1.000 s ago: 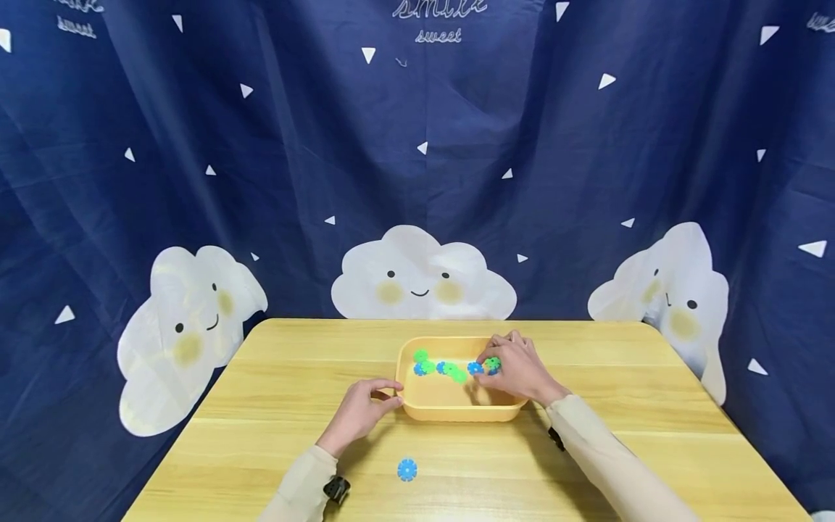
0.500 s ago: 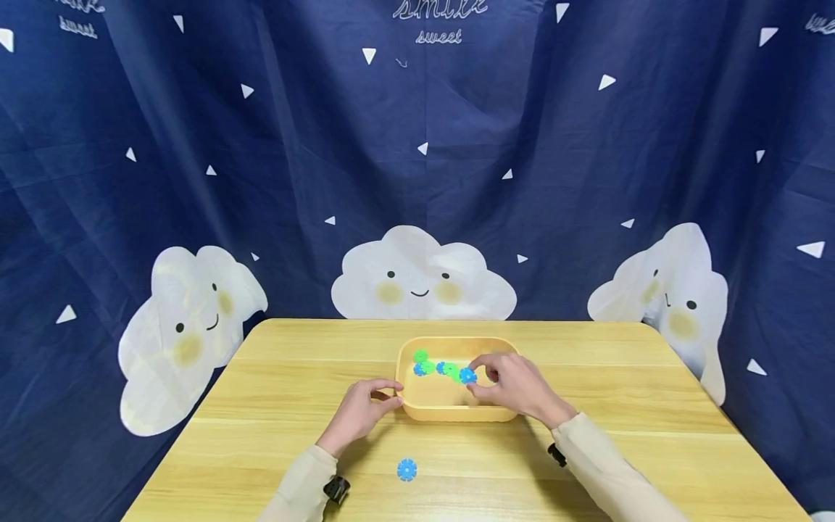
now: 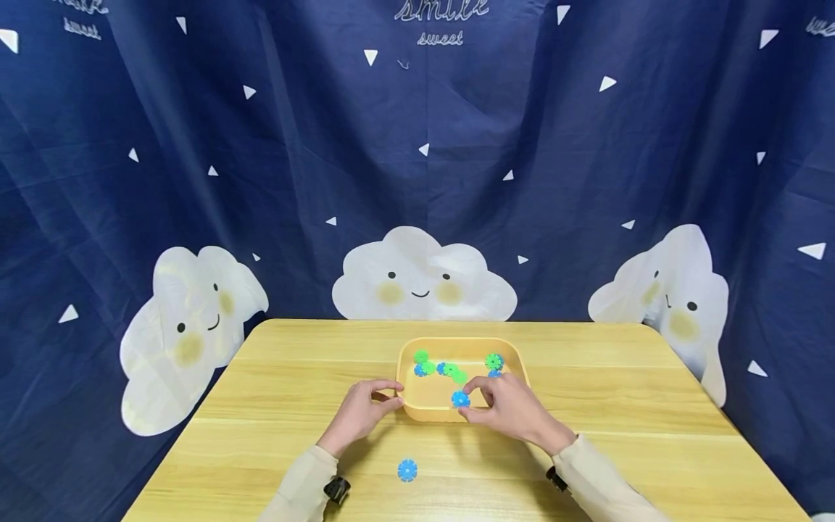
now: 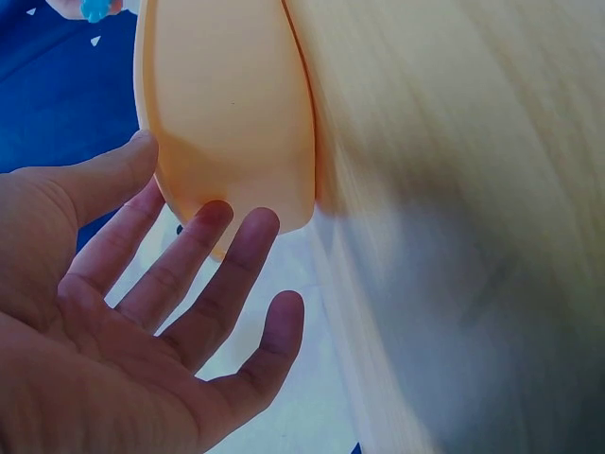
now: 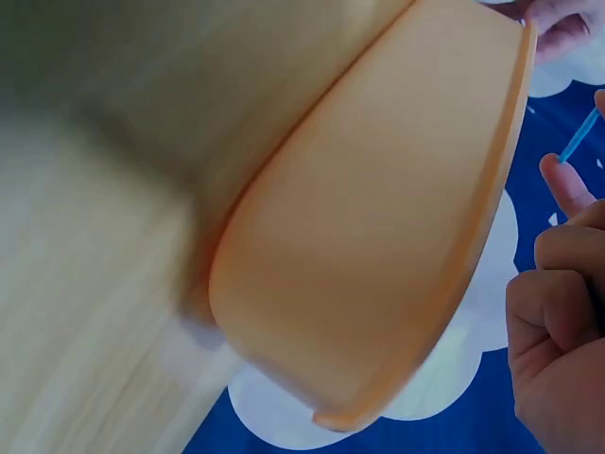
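A blue notched plastic disc (image 3: 460,399), like a snowflake building piece, is pinched between the thumb and index finger of my right hand (image 3: 518,409). It is above the front rim of a shallow orange-yellow tray (image 3: 430,415). In the right wrist view the disc (image 5: 579,137) appears edge-on, as a thin blue strip. My left hand (image 3: 359,411) grips the tray's left rim with thumb and index finger. The left wrist view shows the other fingers (image 4: 250,246) spread loosely beside the tray's wall. Green discs (image 3: 451,370) and blue discs lie inside, some overlapping.
Another blue disc (image 3: 407,470) lies flat on the wooden table (image 3: 274,406), in front of the tray. Behind the table hangs a dark blue curtain (image 3: 457,188) with clouds and triangles. Black cameras sit on both wrists, one at the left cuff (image 3: 337,490).
My right hand picked up a blue disc from the tray's right side and brought it left, then toward the front rim. My left hand and the loose disc stayed put.
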`<state>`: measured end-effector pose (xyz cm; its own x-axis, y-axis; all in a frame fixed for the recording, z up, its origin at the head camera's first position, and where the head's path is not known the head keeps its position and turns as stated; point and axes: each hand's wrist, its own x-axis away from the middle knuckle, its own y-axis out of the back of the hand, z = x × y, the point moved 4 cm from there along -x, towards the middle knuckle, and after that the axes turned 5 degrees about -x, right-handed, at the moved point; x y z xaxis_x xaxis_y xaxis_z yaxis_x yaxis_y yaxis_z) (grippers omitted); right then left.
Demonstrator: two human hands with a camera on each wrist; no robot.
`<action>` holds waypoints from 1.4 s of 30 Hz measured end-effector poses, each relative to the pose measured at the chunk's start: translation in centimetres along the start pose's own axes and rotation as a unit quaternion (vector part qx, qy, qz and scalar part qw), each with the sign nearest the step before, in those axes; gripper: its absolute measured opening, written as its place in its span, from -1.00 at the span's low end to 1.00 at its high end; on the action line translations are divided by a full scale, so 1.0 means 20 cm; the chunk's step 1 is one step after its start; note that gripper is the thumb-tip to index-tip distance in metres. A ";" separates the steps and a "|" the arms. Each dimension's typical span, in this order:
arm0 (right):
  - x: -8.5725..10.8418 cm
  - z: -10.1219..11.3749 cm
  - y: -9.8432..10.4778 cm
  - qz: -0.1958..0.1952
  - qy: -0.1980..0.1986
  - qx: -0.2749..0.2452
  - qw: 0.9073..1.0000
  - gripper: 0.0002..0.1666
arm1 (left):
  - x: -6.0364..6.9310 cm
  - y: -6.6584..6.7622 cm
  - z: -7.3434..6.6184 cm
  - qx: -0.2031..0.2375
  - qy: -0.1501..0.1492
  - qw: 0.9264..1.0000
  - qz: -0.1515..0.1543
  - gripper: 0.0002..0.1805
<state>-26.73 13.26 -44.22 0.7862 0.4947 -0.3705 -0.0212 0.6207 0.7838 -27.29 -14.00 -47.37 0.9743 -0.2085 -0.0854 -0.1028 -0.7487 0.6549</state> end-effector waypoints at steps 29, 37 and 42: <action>0.11 0.12 -0.24 0.096 0.039 0.016 0.995 -0.67 | 0.01 0.01 0.00 0.003 -0.002 1.000 0.004 -0.70; 0.12 0.15 -0.27 0.133 0.030 0.049 0.989 -0.67 | 0.00 0.00 0.00 0.004 -0.005 1.000 0.008 -0.70; 0.13 0.18 -0.29 0.162 0.019 0.055 0.985 -0.67 | 0.00 0.00 0.00 0.001 -0.005 1.000 0.004 -0.70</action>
<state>-22.44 8.84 -47.88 0.7252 0.6800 -0.1085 -0.1986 0.3573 0.9126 -27.27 -14.07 -47.36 0.9713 -0.2211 -0.0882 -0.1111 -0.7487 0.6535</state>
